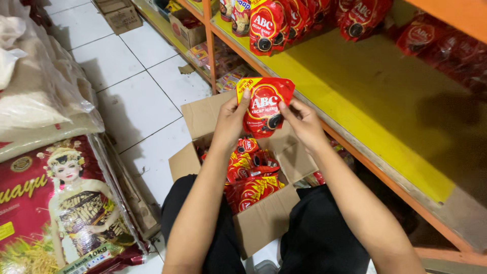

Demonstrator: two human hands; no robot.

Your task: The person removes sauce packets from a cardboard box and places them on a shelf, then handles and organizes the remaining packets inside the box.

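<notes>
Left hand (231, 119) & right hand (303, 122) both pinch-closed on glossy red plastic sauce pouch (265, 105) above open brown cardboard box (264, 218), w/ fingertip-only grip it could slip back in.

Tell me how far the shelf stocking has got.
Done: a row of red sauce pouches already stands at the back of the yellow shelf. In hand: the left hand and right hand hold one red pouch above the open cardboard box. Left: the box holds many more pouches, and most of the shelf is bare.
</notes>
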